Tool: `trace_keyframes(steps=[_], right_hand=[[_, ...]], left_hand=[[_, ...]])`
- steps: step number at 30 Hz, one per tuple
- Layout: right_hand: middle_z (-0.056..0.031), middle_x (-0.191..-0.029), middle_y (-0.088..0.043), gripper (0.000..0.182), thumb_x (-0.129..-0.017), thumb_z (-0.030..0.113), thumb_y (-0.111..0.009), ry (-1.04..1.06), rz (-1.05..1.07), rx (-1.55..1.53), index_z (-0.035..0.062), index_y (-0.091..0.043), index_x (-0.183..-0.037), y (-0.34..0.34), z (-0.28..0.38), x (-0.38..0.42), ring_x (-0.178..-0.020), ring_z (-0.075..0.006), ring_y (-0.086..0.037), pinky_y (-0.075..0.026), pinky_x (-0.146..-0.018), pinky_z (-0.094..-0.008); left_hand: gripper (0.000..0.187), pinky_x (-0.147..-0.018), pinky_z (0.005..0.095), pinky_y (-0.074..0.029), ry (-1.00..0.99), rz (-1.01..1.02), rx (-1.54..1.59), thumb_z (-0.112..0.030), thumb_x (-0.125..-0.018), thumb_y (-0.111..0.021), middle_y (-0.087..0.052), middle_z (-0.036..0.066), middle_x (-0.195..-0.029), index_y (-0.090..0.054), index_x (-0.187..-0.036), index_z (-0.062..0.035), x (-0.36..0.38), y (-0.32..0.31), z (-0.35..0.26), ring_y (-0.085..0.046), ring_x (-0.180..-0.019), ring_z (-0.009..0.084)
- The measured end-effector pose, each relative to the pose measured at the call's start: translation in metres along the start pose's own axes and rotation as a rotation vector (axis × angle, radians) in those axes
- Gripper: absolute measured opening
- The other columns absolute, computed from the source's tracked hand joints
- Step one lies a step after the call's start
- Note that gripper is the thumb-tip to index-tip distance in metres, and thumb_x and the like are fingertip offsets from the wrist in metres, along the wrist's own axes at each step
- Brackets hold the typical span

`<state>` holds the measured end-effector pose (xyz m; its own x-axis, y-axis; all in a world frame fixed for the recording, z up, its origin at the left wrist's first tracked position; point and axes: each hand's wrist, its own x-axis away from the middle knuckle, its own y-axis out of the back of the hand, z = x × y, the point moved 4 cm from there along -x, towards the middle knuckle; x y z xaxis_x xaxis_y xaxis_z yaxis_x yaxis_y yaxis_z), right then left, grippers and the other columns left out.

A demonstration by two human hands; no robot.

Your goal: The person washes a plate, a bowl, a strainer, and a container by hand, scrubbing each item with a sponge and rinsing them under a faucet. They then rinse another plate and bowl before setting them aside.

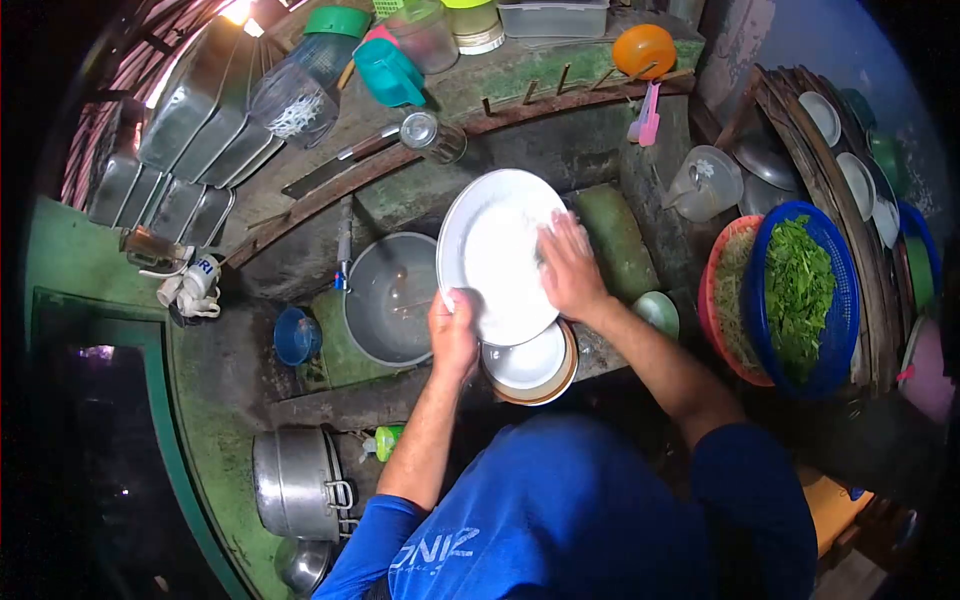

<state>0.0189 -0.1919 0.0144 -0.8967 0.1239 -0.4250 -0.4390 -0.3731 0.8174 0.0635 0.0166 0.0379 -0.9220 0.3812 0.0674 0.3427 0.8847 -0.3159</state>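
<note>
Item held: one white plate (503, 257), raised over the front edge of the sink (615, 235), beside the grey tub (370, 280) and above a stack of dishes (530, 378) near that edge. Left hand (454, 335): thumb over the near-left rim, pinching it against fingers hidden behind the plate — their set cannot be told. Right hand (573, 268): laid flat on the plate's right side, fingers stretched out and mostly close together, with no grip apparent.

Nearby: a blue cup (297, 336) at the sink's left edge, a green bowl (657, 314) near its right front corner, and a blue basket (850, 300) of greens (800, 285) beyond its right edge.

Hazard, as judged: the hold seems to rest on one point of the rim. If the surface is wet — unconfirmed — pressure from the right hand could pivot the plate loose and drop it onto the stack, risking a chip.

Orientation: upper face turned up toward the wearer. Outline appears oval, long axis running from the sink's front edge toward its back edge, far end slightly left; tilt may distort this.
</note>
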Motion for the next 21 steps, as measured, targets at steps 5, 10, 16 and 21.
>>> trace_keyframes(steps=[5, 10, 16, 21], right_hand=[[-0.0220, -0.137, -0.043, 0.069, -0.093, 0.061, -0.043, -0.829, -0.514, -1.392, 0.0025, -0.047, -0.129, -0.035, -0.022, -0.030, -0.131, -0.0332, -0.038, -0.031, -0.108, -0.0437], [-0.0152, -0.107, -0.065, 0.049, -0.086, 0.036, -0.057, -0.820, -0.069, -2.150, -0.0009, -0.056, -0.119, 0.057, -0.003, -0.015, -0.095, -0.0302, -0.065, -0.053, -0.085, -0.0458], [-0.0164, -0.109, -0.065, 0.052, -0.076, 0.010, -0.062, -0.748, 0.040, -2.035, -0.0056, -0.053, -0.124, 0.029, -0.052, 0.048, -0.100, -0.0297, -0.065, -0.050, -0.093, -0.0410], [-0.0142, -0.119, -0.063, 0.059, -0.076, 0.009, -0.068, -0.617, 0.159, -1.803, -0.0038, -0.050, -0.131, 0.015, -0.062, 0.063, -0.108, -0.0272, -0.061, -0.046, -0.096, -0.0373]], left_hand=[[0.047, -0.083, 0.0393, -0.048, -0.535, 0.296, -0.870, -0.013, -0.084, -0.066, -0.057, 0.015, -0.099, -0.057, -0.129, -0.0048, 0.016, -0.063, -0.033, -0.057, -0.095, 0.0298], [0.059, -0.090, 0.0436, -0.050, -0.703, 0.592, -1.418, -0.016, -0.072, -0.076, -0.054, 0.013, -0.118, -0.060, -0.128, -0.0234, 0.014, -0.059, -0.033, -0.053, -0.111, 0.0335], [0.068, -0.108, 0.0458, -0.037, -0.614, 0.223, -0.997, -0.035, -0.094, -0.056, -0.046, 0.015, -0.139, -0.024, -0.152, -0.0180, -0.001, -0.007, -0.008, -0.042, -0.130, 0.0328], [0.065, -0.105, 0.0492, -0.040, 0.480, 0.126, 0.626, -0.040, -0.098, -0.051, -0.052, 0.016, -0.134, -0.031, -0.145, -0.0005, -0.017, -0.002, 0.032, -0.051, -0.124, 0.0310]])
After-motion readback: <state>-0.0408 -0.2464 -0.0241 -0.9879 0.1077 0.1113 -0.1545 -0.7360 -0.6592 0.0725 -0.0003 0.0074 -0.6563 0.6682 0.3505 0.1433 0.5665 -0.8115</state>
